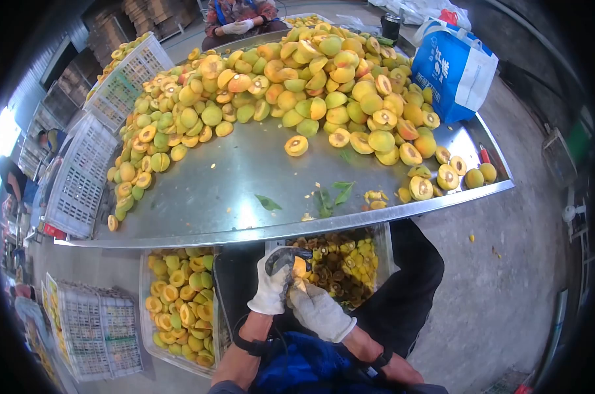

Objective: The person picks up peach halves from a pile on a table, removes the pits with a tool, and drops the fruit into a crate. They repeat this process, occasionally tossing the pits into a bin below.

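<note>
Head view: both gloved hands are low in front of the person, just beyond the near rim of the metal tabletop. The left hand curls around an orange fruit piece; the right hand meets it from below, fingers bent, but whether it grips anything cannot be told. Under them, a crate of dark and yellow scraps sits between the legs, partly beneath the table edge; left of it stands a crate of fruit halves. On the tabletop, a heap of stone fruit covers the back and trails down the left side, while loose pieces reach the right front corner, near a red-handled tool. Bare metal stretches from the heap to the front rim, broken by green leaves and bits of fruit. A blue-and-white bag stands at the right edge; beyond it, concrete floor gives open room.
</note>
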{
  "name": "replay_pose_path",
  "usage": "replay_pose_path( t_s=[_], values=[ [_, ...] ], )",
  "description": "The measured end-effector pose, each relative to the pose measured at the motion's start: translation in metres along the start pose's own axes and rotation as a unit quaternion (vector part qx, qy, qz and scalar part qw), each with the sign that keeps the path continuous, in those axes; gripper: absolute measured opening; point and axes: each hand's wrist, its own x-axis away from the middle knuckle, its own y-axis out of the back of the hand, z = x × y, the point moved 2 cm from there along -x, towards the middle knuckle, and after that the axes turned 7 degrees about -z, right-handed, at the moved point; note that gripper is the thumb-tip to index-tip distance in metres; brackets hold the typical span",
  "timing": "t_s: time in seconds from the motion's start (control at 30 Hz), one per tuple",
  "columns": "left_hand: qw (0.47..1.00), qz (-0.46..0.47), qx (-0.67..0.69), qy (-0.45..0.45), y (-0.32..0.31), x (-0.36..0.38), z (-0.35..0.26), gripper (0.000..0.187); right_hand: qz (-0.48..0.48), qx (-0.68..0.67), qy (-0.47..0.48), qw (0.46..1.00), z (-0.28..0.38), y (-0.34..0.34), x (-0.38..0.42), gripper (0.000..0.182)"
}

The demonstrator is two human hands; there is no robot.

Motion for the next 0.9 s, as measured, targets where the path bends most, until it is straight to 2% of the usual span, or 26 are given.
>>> replay_pose_path(
  t_s=[0.03,0.1,0.13,0.23,0.3,0.37,0.47,0.53,0.57,0.63,0.67,0.73,0.77,0.83,0.9],
  values=[
    [0.999,0.019,-0.040,0.011,0.003,-0.005,0.000,0.044,0.005,-0.005,-0.015,1.000,0.001,0.000,0.001,0.015],
    [0.990,0.058,-0.122,0.031,0.006,-0.016,-0.002,0.041,-0.018,0.029,0.043,0.999,-0.006,-0.001,-0.002,0.017],
    [0.993,-0.001,-0.096,0.070,-0.005,-0.010,-0.010,0.032,-0.028,0.047,0.070,0.996,-0.009,-0.001,-0.002,0.018],
    [0.975,0.084,-0.167,0.123,-0.001,-0.023,-0.010,0.028,0.013,-0.100,-0.085,0.991,0.033,-0.007,0.013,0.024],
    [0.968,0.108,-0.189,0.122,0.002,-0.026,-0.009,0.033,0.034,-0.144,-0.125,0.981,0.027,-0.005,0.013,0.028],
    [0.961,0.120,-0.205,0.140,0.001,-0.027,-0.013,0.034,0.050,-0.173,-0.157,0.971,0.025,-0.003,0.014,0.030],
    [0.968,0.147,-0.187,0.082,-0.001,-0.029,-0.018,0.022,0.059,-0.186,-0.178,0.964,0.024,-0.004,0.015,0.030],
    [0.964,0.135,-0.198,0.116,-0.001,-0.028,-0.019,0.032,0.052,-0.191,-0.159,0.967,0.023,-0.006,0.014,0.030],
    [0.962,0.130,-0.203,0.131,-0.002,-0.029,-0.019,0.038,0.084,-0.250,-0.180,0.948,0.024,-0.007,0.014,0.031],
    [0.984,0.146,-0.056,0.087,-0.001,-0.030,0.003,0.042,0.144,-0.365,-0.217,0.894,0.025,-0.006,0.015,0.033],
    [0.986,0.150,0.018,0.066,0.002,-0.028,0.012,0.045,0.154,-0.376,-0.215,0.888,0.025,-0.006,0.016,0.033],
    [0.981,0.156,0.071,0.095,0.006,-0.029,0.021,0.051,0.176,-0.392,-0.211,0.878,0.029,-0.007,0.014,0.034],
    [0.976,0.161,0.097,0.109,0.006,-0.028,0.023,0.054,0.174,-0.365,-0.196,0.893,0.025,-0.005,0.013,0.034],
    [0.988,0.092,0.087,0.090,0.000,-0.019,0.024,0.050,0.170,-0.311,-0.163,0.921,0.013,0.000,0.007,0.034],
    [0.992,0.030,0.083,0.092,0.008,-0.017,0.040,0.048,0.112,-0.211,-0.122,0.963,0.011,0.001,0.008,0.033]
  ],
)
